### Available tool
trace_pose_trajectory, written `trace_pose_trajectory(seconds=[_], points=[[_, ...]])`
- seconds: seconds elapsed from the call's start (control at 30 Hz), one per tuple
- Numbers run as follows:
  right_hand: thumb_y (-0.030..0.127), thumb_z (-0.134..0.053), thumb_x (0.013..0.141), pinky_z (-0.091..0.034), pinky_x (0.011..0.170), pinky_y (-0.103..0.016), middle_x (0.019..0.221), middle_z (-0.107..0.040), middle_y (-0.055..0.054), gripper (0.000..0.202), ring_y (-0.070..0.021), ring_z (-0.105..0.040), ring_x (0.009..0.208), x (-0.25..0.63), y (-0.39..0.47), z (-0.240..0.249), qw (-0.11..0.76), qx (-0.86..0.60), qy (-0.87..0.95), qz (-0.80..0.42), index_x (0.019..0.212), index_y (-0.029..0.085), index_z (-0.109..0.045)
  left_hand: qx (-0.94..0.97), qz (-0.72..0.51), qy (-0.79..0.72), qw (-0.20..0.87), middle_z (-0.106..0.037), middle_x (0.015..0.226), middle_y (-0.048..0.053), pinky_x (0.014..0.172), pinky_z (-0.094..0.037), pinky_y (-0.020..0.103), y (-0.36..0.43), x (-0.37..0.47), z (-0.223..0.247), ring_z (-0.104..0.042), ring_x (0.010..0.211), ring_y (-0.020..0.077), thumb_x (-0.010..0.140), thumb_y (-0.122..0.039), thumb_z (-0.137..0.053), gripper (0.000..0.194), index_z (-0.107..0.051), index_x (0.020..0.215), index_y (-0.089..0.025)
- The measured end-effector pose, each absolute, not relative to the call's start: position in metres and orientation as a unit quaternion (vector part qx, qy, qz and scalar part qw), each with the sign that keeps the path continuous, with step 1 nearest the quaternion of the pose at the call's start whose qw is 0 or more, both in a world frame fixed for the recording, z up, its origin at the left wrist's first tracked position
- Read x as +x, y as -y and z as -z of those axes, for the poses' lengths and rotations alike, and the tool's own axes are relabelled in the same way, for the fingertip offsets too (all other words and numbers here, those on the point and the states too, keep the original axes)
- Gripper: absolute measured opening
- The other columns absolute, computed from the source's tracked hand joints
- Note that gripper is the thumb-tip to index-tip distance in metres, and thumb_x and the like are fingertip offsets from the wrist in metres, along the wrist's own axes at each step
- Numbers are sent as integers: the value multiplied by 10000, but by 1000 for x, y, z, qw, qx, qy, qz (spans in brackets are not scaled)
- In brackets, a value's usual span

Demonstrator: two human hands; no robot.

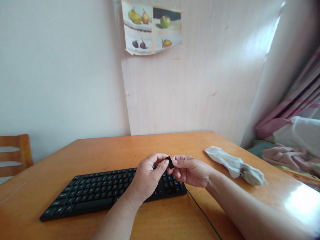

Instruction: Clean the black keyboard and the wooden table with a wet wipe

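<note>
Between my two hands is a small black rectangular piece (170, 162), held up over the right end of a black keyboard (100, 188). Its exact kind is too small to make out. My left hand (147, 176) pinches it from the left with thumb and forefinger. From the right, the thumb and fingers of my right hand (192, 170) close on its other side. The keyboard lies at a slant on the wooden table (160, 216), and my left hand and forearm hide part of its keys.
A thin black cable (205, 216) runs from the keyboard toward the near edge. To the right lies a white and grey bundle of cloth (235, 163). A wooden chair (23, 153) stands left; fruit pictures (152, 28) hang on the wall behind. Bedding (290, 160) is at far right.
</note>
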State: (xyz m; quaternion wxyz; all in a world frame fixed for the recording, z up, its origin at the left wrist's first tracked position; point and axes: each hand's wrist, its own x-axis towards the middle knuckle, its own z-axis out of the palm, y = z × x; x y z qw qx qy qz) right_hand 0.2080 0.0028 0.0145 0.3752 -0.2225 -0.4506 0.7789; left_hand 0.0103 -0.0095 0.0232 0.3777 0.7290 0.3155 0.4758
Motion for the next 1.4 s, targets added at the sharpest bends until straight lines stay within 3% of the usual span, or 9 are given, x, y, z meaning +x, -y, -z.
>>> trace_pose_trajectory(seconds=[0.13,0.37,0.6,0.83,1.1,1.4], points=[[251,-768,823,-399,507,-133,809,-706,-58,174,-47,-582,579,208,-1,-17,378,-221,454,-776,878,114,-675,712,-469,-298,431,-720,902,43,878,-496,318,10,10,-25,-650,845,165,935,-377,-585,300,-694,1120,-168],[273,-819,770,-376,501,-143,759,-685,-19,224,-41,-539,555,208,-2,-17,401,-266,485,-730,859,145,-658,691,-478,-307,447,-726,1093,67,978,-450,326,11,11,-25,-644,1008,191,969,-385,-523,331,-708,1141,-171],[339,-842,720,-340,479,-181,674,-600,40,307,-51,-487,525,201,0,-14,436,-322,564,-622,848,166,-624,675,-471,-320,470,-728,1103,75,948,-468,335,8,12,-23,-645,1012,210,905,-403,-625,345,-711,1139,-164],[407,-806,742,-319,506,-206,680,-556,51,344,-59,-447,562,194,5,-17,461,-355,628,-517,840,173,-574,644,-481,-335,492,-742,1017,58,880,-466,298,9,13,-24,-631,928,175,937,-403,-560,334,-744,1088,-168],[480,-765,771,-323,473,-207,643,-538,61,385,-67,-471,524,196,3,-14,446,-393,650,-473,840,187,-526,612,-482,-342,525,-736,1032,76,907,-477,309,7,15,-20,-643,954,183,854,-278,-652,251,-735,1052,-148],[572,-670,843,-364,460,-209,647,-589,27,398,-82,-504,503,205,1,-5,420,-424,661,-456,846,189,-560,631,-485,-322,513,-740,996,67,938,-478,322,2,22,-11,-649,947,166,837,-210,-614,227,-734,1020,-150]])
